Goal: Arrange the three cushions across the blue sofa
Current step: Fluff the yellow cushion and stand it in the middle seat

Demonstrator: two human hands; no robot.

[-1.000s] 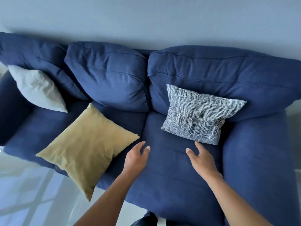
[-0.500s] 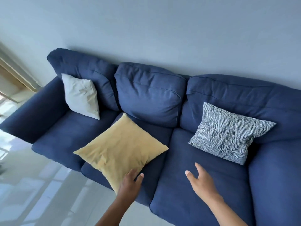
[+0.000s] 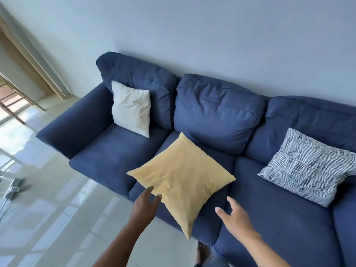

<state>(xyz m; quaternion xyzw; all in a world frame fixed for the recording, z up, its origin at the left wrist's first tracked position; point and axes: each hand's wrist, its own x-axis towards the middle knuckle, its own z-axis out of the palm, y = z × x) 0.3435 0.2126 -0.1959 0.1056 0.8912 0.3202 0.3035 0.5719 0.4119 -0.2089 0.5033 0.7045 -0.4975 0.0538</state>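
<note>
A blue three-seat sofa [image 3: 107,162] stands against the wall. A white cushion [image 3: 131,108] leans on the left backrest. A blue-and-white striped cushion [image 3: 308,168] leans on the right backrest. A yellow cushion [image 3: 183,176] lies flat and cornerwise on the middle seat, one corner hanging over the front edge. My left hand [image 3: 144,205] is open, fingertips at the yellow cushion's lower left edge. My right hand [image 3: 237,216] hovers open just right of that cushion, holding nothing.
A pale tiled floor [image 3: 48,218] runs in front of the sofa. A wooden door frame and railing [image 3: 17,97] stand at the far left. A small grey object [image 3: 13,187] lies on the floor at the left edge. My foot [image 3: 202,251] shows below the sofa front.
The view has swung left and back, showing the whole sofa. My left hand has shifted to the yellow cushion's left edge; my right hand has come leftward toward its right side.
</note>
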